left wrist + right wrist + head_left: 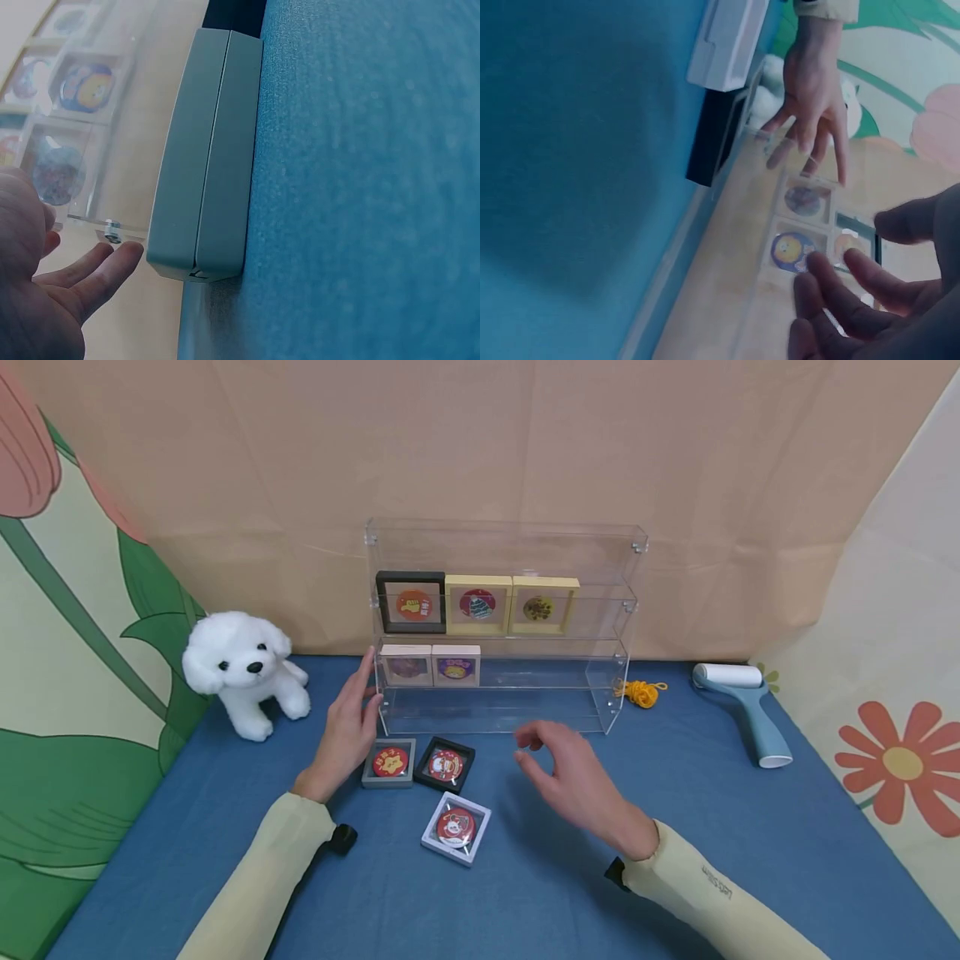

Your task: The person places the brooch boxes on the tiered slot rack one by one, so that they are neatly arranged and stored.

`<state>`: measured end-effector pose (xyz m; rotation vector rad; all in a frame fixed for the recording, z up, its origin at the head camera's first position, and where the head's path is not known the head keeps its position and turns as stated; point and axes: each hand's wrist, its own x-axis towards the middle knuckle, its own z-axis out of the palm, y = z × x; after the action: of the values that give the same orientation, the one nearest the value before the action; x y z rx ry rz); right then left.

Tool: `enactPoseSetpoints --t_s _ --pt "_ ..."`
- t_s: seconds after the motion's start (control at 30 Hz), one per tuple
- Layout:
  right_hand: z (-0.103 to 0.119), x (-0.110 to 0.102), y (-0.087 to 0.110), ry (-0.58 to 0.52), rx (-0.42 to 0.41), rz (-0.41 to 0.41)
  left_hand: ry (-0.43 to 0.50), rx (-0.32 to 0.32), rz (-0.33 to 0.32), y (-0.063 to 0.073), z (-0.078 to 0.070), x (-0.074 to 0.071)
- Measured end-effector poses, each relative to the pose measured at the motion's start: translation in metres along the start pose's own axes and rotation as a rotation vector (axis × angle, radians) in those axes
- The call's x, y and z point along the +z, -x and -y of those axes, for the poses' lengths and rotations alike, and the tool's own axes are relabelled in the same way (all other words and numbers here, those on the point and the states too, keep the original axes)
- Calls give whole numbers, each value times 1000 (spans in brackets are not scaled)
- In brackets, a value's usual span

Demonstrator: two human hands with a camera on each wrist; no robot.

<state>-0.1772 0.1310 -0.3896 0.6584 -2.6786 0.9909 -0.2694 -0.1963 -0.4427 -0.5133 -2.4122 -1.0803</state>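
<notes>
A clear tiered display rack (517,710) stands at the back of the table. Its lower tier carries two small white-framed badges (456,667) at the left end. Above them are a black-framed badge (412,603) and two cream-framed badges (543,607). My left hand (347,727), fingers extended, is at the rack's left side panel. Before the rack's front, my right hand (573,777) hovers with loosely bent fingers and nothing in them. Between the hands lie a grey-framed badge (390,763), a black-framed one (446,765) and a white-framed one (456,828).
A white plush dog (243,668) sits left of the rack. By the rack's right foot is a bundle of orange cord (642,693). Farther right lies a lint roller (750,714) with a blue handle. Blue cloth (540,893) covers the table.
</notes>
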Motion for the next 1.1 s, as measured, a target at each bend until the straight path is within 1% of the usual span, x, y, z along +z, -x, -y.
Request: enactPoseSetpoints --t_s 0.2,0.4,0.57,0.73,0.83,0.97,1.1 --pt "-4 2 15 30 78 113 0 -9 5 0 1 0" --pt "-4 1 31 31 122 214 2 -20 7 1 0 -1" --pt "-5 -1 44 64 145 275 12 -4 1 0 0 -1" --pt "-8 3 52 79 186 342 3 6 -12 0 0 -1" --pt "-10 7 54 82 181 369 1 -3 -6 0 -1 -1" --pt "-10 14 57 85 142 392 2 -17 2 0 -2 -1" --pt "-6 22 56 86 132 414 8 -20 6 1 -2 -1"
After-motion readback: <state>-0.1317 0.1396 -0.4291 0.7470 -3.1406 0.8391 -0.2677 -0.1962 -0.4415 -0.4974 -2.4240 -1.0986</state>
